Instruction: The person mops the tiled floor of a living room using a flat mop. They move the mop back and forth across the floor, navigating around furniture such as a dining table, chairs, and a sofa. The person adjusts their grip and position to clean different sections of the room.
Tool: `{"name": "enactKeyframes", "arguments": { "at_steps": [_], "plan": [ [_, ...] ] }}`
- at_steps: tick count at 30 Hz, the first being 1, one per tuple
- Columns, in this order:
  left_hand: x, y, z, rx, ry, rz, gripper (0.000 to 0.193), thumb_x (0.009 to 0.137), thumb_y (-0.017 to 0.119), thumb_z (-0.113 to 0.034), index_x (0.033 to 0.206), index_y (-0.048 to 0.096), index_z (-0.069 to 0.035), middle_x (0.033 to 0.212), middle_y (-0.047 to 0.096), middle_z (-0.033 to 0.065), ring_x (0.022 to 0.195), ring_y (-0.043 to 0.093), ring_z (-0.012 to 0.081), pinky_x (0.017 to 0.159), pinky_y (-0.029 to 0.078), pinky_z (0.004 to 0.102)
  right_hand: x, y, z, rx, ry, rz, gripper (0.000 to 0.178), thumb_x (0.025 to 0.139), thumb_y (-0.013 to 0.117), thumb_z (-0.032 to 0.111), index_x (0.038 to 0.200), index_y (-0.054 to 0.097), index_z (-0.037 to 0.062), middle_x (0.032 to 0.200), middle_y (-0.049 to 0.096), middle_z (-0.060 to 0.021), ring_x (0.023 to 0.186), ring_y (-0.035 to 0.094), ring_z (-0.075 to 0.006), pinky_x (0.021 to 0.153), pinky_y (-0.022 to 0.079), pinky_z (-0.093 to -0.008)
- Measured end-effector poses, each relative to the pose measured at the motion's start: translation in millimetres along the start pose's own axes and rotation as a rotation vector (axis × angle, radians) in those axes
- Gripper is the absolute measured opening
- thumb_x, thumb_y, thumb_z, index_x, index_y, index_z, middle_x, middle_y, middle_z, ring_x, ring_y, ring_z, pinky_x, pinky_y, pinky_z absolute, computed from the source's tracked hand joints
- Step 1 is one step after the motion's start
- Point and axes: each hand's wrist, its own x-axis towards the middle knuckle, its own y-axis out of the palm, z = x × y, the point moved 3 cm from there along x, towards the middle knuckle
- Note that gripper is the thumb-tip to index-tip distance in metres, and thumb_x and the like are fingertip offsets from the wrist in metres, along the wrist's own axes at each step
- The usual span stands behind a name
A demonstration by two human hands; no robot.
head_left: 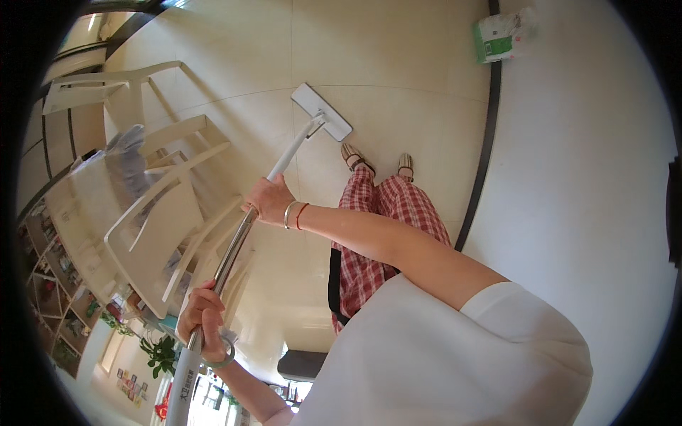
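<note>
Both my hands are closed round the long shaft of a flat mop (234, 248). My left hand (202, 319) wraps the upper part, just where the white grip meets the shiny metal tube. Further down, my right hand (270, 199) holds the shaft near the join of metal and white tube; a silver bangle and a red cord circle that wrist. The white rectangular mop head (322, 112) lies on the floor ahead of my feet, tilted diagonally. Its underside is hidden.
White chairs (153, 234) stand close on the left beside a table (85, 220) with grey cloth on it. A pale wall (568, 177) with dark skirting runs along the right. A green and white package (501, 35) is at the upper right. Light tiles (398, 42) cover the floor.
</note>
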Motion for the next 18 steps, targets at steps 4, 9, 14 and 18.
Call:
{"name": "enactKeyframes", "arguments": {
  "at_steps": [4,9,14,18],
  "plan": [
    [-1.1,19.5,6.5,-0.085,0.146,0.001,0.029,0.084,0.058,-0.009,0.06,0.041,-0.006,0.053,0.047,0.0075,0.057,0.05,0.0209,0.08,0.048,0.0501,-4.5,-24.9,-1.4,-0.055,-0.138,0.216,0.012,0.08,0.062,0.031,0.075,0.066,0.0205,0.076,0.063,-0.0002,0.09,0.057,-0.0202,0.083,0.033,-0.0491],
    [23.2,96.7,-8.7,-0.245,0.283,0.18,0.038,0.083,0.068,-0.016,0.059,0.039,-0.006,0.051,0.047,0.0055,0.051,0.049,0.0195,0.072,0.052,0.0465,-51.0,-75.6,-58.5,-0.016,-0.109,-0.116,0.015,0.079,0.059,0.028,0.066,0.059,0.0196,0.065,0.059,0.0008,0.08,0.058,-0.0188,0.086,0.036,-0.0421],
    [26.8,178.0,-23.1,-0.241,0.259,0.271,0.038,0.082,0.07,-0.015,0.059,0.04,-0.007,0.052,0.048,0.0044,0.052,0.05,0.0176,0.073,0.053,0.0444,-129.8,-140.9,-122.1,-0.107,0.038,-0.321,0.013,0.077,0.06,0.023,0.066,0.059,0.0174,0.065,0.059,0.0009,0.077,0.058,-0.0181,0.084,0.036,-0.0365],
    [37.3,260.0,-48.2,-0.399,0.366,0.587,0.032,0.083,0.063,-0.012,0.06,0.043,-0.006,0.055,0.047,0.0062,0.056,0.05,0.0207,0.075,0.051,0.0483,-192.8,-194.9,-166.0,-0.158,0.153,-0.463,0.012,0.076,0.06,0.022,0.065,0.059,0.0169,0.066,0.061,-0.0004,0.078,0.058,-0.0186,0.084,0.035,-0.0377]
  ]
}}
